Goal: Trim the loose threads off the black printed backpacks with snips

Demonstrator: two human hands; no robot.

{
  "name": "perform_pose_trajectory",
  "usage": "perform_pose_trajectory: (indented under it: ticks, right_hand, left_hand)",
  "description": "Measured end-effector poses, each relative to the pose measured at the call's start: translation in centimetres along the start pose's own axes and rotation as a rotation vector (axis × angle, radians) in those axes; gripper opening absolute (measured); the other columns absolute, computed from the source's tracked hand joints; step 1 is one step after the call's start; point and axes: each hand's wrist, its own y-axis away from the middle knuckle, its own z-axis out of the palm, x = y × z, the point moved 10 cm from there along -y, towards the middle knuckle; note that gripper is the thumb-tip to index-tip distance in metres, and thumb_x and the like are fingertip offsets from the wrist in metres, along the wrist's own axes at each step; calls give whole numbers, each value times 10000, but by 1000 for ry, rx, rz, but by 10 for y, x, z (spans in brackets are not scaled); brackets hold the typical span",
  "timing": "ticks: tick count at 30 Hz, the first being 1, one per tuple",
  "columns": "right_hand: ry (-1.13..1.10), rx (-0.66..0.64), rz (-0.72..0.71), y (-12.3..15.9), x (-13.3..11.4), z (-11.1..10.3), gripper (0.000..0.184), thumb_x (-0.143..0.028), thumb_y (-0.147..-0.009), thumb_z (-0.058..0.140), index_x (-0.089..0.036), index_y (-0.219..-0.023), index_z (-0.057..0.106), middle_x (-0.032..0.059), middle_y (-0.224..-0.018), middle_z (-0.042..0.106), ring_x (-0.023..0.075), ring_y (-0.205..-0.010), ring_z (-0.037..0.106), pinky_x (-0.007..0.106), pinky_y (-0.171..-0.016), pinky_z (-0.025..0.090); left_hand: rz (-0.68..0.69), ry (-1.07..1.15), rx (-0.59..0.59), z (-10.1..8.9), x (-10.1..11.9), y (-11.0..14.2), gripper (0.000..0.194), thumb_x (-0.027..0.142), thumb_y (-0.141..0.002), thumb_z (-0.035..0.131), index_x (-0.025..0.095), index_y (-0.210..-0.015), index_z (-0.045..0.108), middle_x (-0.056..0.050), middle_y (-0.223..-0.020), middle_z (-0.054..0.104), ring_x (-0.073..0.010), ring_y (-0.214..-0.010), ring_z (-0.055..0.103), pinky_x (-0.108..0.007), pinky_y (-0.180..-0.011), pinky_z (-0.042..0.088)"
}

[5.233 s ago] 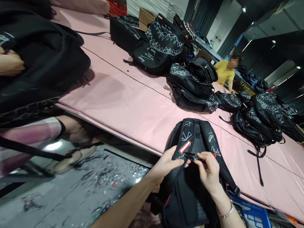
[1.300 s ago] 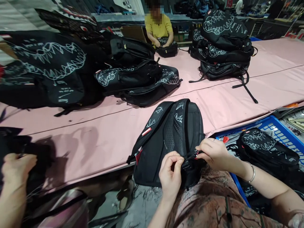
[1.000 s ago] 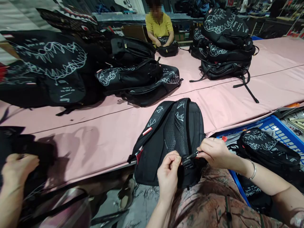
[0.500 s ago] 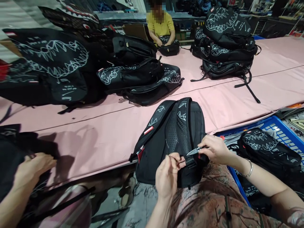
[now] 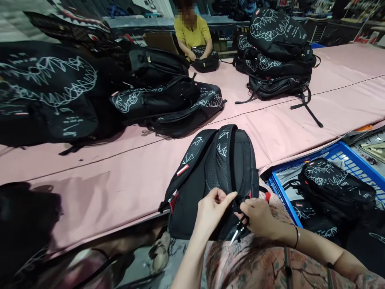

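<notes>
A black backpack (image 5: 192,196) lies straps-up at the table's near edge, its lower end over my lap. White scribble prints mark its shoulder straps (image 5: 223,148). My left hand (image 5: 210,210) is closed, thumb and forefinger pinching the strap webbing by the dark buckle (image 5: 238,200). Just to the right, my right hand (image 5: 259,216) is closed around thread snips (image 5: 237,232), whose silver blades point down and left. Its thumb and forefinger meet at the same buckle area. The fingers partly hide the webbing there.
More black backpacks are heaped on the left (image 5: 60,92) and stacked at the back right (image 5: 273,60) of the pink-covered table (image 5: 120,172). At right, a blue crate (image 5: 285,196) holds backpacks. Across the table, a person in yellow (image 5: 192,32) handles a bag. A dark bag (image 5: 27,224) is at lower left.
The snips have swung from beside the strap to pointing down in my right hand. Both hands have closed in on the buckle. A neighbour's hand at the left has gone from view.
</notes>
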Motion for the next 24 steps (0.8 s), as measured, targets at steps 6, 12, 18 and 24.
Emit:
perform_pose_trajectory:
  ticks: [6,12,18,24]
  right_hand:
    - [-254,-22,174,0,18,-3,99,-164,-747,610,-190,-820,548,16,-767,597,166,-702,547,263,-603,381]
    - [-581,167,202,2,56,-42,152,-276,-842,548,-188,-967,550,37,-872,580,170,-800,534,284,-684,416]
    - [-350,178,-53,-14,46,-44,144,-280,-892,492,-174,-942,576,61,-873,600,186,-821,530,309,-716,407]
    - [-248,158,-102,-23,41,-40,205,-309,-913,456,-183,-827,593,41,-774,596,181,-739,521,308,-671,385]
  left_hand:
    - [-188,663,56,18,-27,2,332,393,-581,737,150,-621,516,44,-536,498,-80,-475,459,-170,-466,371]
    - [-354,924,124,30,-45,9,253,229,-577,718,140,-693,513,39,-528,517,-68,-414,463,-172,-436,432]
    - [-404,1016,163,32,-49,14,376,209,-470,801,136,-685,501,54,-533,524,-61,-427,468,-177,-432,474]
    - [-405,1035,177,31,-49,16,460,242,-397,853,132,-667,497,66,-517,508,-52,-421,454,-167,-405,466]
